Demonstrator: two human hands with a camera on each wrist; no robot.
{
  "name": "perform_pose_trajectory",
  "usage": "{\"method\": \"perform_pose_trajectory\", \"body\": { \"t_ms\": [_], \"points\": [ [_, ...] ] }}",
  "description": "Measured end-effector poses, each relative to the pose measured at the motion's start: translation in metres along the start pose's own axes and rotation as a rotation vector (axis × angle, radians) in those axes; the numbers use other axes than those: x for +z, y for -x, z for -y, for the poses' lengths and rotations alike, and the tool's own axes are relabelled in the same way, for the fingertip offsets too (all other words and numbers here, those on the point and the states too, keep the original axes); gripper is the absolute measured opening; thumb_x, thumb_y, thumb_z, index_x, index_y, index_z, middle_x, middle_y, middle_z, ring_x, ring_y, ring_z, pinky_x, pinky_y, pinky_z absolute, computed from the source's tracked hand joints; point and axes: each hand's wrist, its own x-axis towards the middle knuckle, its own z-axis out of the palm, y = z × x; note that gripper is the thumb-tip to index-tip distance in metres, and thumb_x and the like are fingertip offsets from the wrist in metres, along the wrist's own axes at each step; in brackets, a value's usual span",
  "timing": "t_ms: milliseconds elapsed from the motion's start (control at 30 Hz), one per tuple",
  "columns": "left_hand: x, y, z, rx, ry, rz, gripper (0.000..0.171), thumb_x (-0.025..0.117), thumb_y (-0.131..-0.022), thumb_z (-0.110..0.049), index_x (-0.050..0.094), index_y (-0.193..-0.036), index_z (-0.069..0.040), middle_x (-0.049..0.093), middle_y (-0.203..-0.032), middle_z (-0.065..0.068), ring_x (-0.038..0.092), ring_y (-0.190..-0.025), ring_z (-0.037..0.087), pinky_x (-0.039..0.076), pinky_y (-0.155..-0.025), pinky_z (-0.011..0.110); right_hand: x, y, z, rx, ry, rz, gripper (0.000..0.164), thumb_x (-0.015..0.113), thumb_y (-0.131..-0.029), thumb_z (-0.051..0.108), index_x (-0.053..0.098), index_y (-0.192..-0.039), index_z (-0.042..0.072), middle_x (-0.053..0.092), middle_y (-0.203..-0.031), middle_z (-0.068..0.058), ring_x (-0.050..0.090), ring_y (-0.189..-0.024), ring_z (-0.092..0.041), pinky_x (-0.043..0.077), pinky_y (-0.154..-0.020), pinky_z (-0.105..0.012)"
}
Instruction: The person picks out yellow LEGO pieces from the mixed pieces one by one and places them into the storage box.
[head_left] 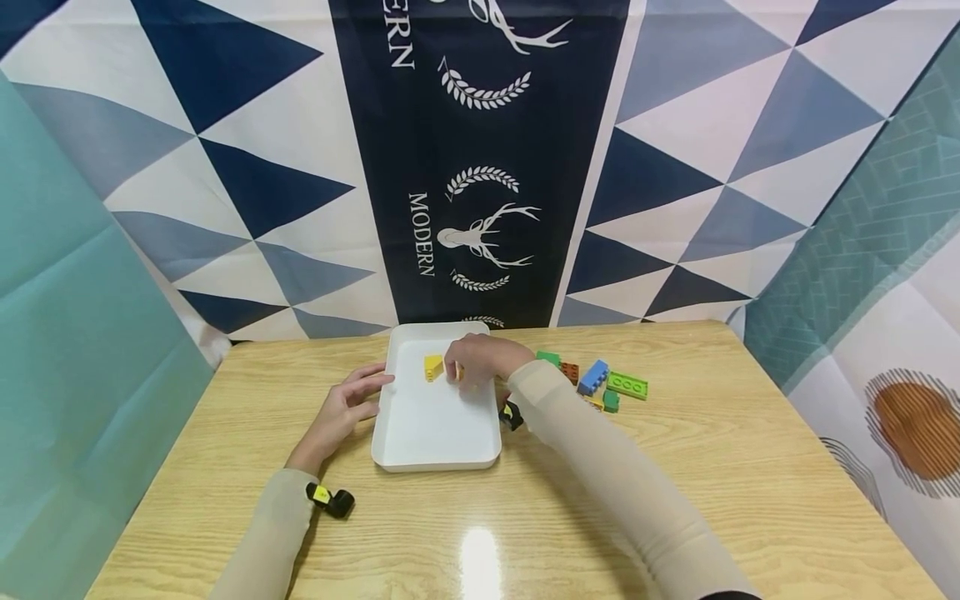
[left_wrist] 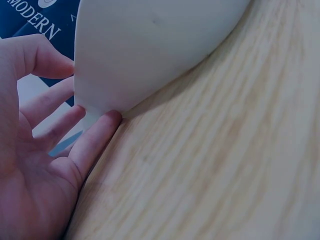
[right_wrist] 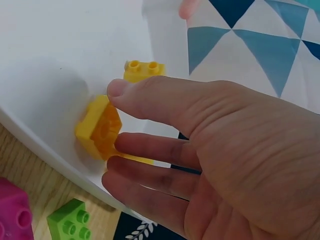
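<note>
A white tray point(head_left: 435, 433) lies on the wooden table, and my left hand point(head_left: 351, 410) touches its left wall from outside. Loosely bent fingers and thumb rest at that wall point(left_wrist: 140, 55) in the left wrist view. Inside the tray, over its right part, is my right hand point(head_left: 480, 360). Its thumb and fingers are apart around the near side of a yellow brick point(right_wrist: 95, 127), whose hollow underside faces the hand. One fingertip seems to touch this brick. Another yellow brick point(head_left: 433, 367), studded point(right_wrist: 145, 70) in the right wrist view, stands beside it in the tray.
Right of the tray lie loose bricks: a blue one point(head_left: 593, 377), a lime green one point(head_left: 627, 385), a dark green one point(head_left: 611, 402) and a brown one point(head_left: 570, 372). A magenta brick point(right_wrist: 14, 212) shows near the tray edge. Patterned cloth point(head_left: 480, 167) hangs behind the table.
</note>
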Motion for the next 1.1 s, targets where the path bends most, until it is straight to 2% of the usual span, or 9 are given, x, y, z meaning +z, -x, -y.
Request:
{"method": "perform_pose_trajectory", "body": {
  "t_ms": [167, 200, 367, 633, 833, 1100],
  "points": [
    [0.000, 0.000, 0.000, 0.001, -0.002, -0.002, 0.046, 0.059, -0.087, 0.009, 0.062, -0.132, 0.002, 0.041, -0.154, 0.020, 0.047, -0.137, 0.040, 0.037, -0.114, 0.053, -0.003, 0.001, 0.000, -0.018, 0.036, -0.015, 0.023, 0.077, -0.086, 0.020, 0.073, -0.108, 0.020, 0.070, -0.115, 0.001, 0.057, -0.098, -0.018, 0.054, -0.082, -0.032],
    [0.000, 0.000, 0.000, 0.001, -0.002, -0.001, 0.046, 0.059, -0.087, 0.010, 0.061, -0.132, 0.003, 0.041, -0.154, 0.020, 0.047, -0.137, 0.040, 0.034, -0.113, 0.059, -0.003, 0.001, 0.000, -0.021, 0.043, -0.017, 0.023, 0.077, -0.086, 0.020, 0.073, -0.109, 0.021, 0.070, -0.116, 0.000, 0.058, -0.097, -0.018, 0.054, -0.080, -0.031],
    [0.001, 0.001, -0.002, 0.000, 0.008, -0.003, 0.046, 0.058, -0.087, 0.011, 0.061, -0.132, 0.004, 0.040, -0.155, 0.022, 0.046, -0.138, 0.041, 0.032, -0.114, 0.062, -0.008, 0.004, 0.000, -0.028, 0.054, -0.017, 0.023, 0.074, -0.089, 0.020, 0.073, -0.112, 0.019, 0.070, -0.121, -0.002, 0.056, -0.097, -0.020, 0.052, -0.080, -0.032],
    [0.002, 0.002, -0.004, -0.013, 0.012, -0.011, 0.046, 0.058, -0.087, 0.010, 0.061, -0.133, 0.004, 0.039, -0.155, 0.021, 0.044, -0.139, 0.042, 0.029, -0.116, 0.062, -0.016, 0.006, 0.001, -0.059, 0.079, -0.037, 0.027, 0.074, -0.089, 0.021, 0.073, -0.116, 0.017, 0.068, -0.122, 0.000, 0.055, -0.100, -0.021, 0.052, -0.089, -0.034],
    [0.002, 0.002, -0.002, -0.008, 0.005, -0.010, 0.046, 0.059, -0.087, 0.009, 0.061, -0.133, 0.004, 0.039, -0.156, 0.022, 0.044, -0.139, 0.042, 0.029, -0.116, 0.063, -0.012, 0.008, 0.002, -0.070, 0.047, -0.030, 0.024, 0.074, -0.089, 0.020, 0.073, -0.113, 0.018, 0.068, -0.123, -0.001, 0.053, -0.103, -0.021, 0.050, -0.093, -0.037],
    [0.002, 0.002, -0.002, -0.011, -0.006, -0.014, 0.046, 0.059, -0.087, 0.008, 0.061, -0.133, 0.002, 0.039, -0.156, 0.021, 0.044, -0.139, 0.042, 0.030, -0.116, 0.063, -0.010, 0.012, 0.002, -0.095, 0.058, -0.054, 0.024, 0.074, -0.089, 0.020, 0.073, -0.113, 0.020, 0.068, -0.121, -0.002, 0.055, -0.104, -0.020, 0.051, -0.097, -0.038]
  ]
}}
